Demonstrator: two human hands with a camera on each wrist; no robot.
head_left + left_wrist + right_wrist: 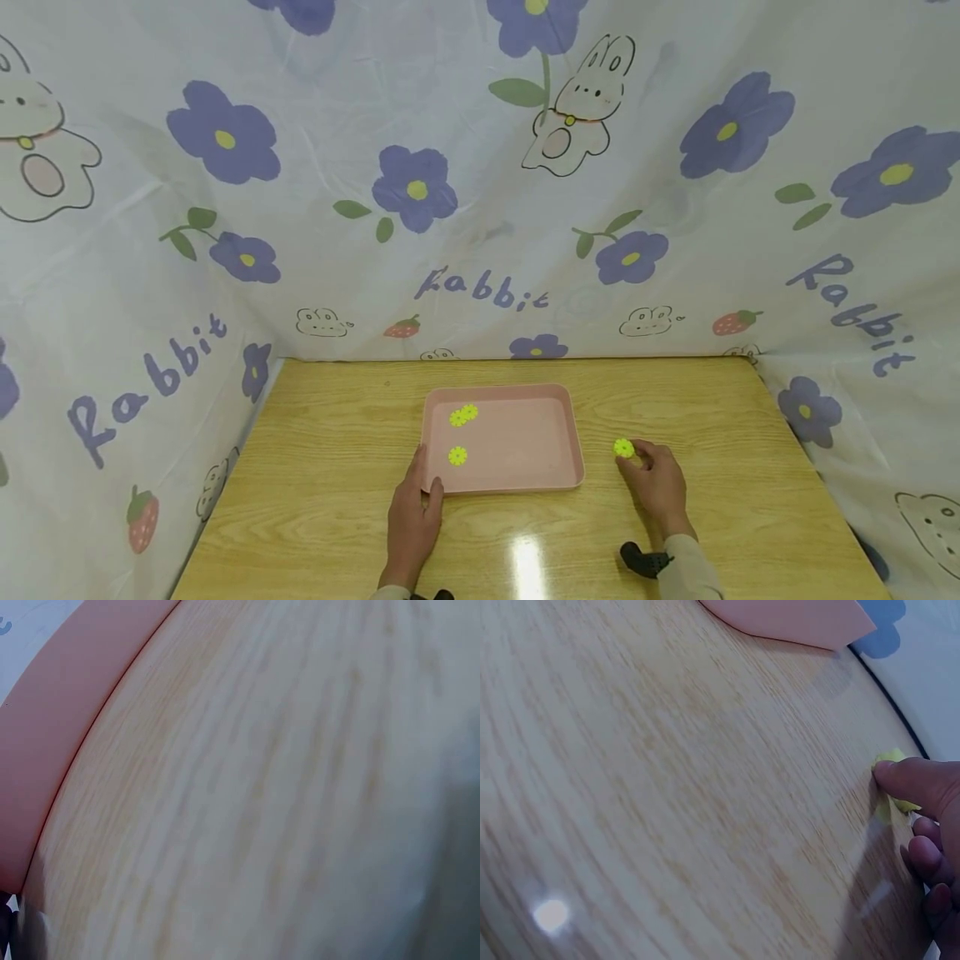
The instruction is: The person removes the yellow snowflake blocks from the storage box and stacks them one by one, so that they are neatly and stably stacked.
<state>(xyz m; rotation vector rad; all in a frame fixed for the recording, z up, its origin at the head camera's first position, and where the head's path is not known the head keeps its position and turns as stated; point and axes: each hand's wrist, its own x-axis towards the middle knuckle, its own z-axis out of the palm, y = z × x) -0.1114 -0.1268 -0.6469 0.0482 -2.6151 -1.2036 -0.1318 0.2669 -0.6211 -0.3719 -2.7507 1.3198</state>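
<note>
A shallow pink tray (525,442) lies on the table. My left hand (412,517) holds its front left corner, fingers along the left side and thumb at the front edge. Inside the tray are three bright yellow-green flower-shaped pieces: one flower piece (457,456) sits alone near the left front, while two overlapping flower pieces (469,412) lie further back. To the right of the tray, my right hand (658,483) pinches another yellow-green flower piece (623,448) between thumb and fingers. Close over the wood, that piece (907,804) is partly hidden behind the thumb in the right wrist view.
The wood-grain table (330,433) carries a bright light reflection near its front. A white cloth (480,242) printed with rabbits and purple flowers hangs behind and along both sides. A black strap device (643,560) is worn on the right wrist.
</note>
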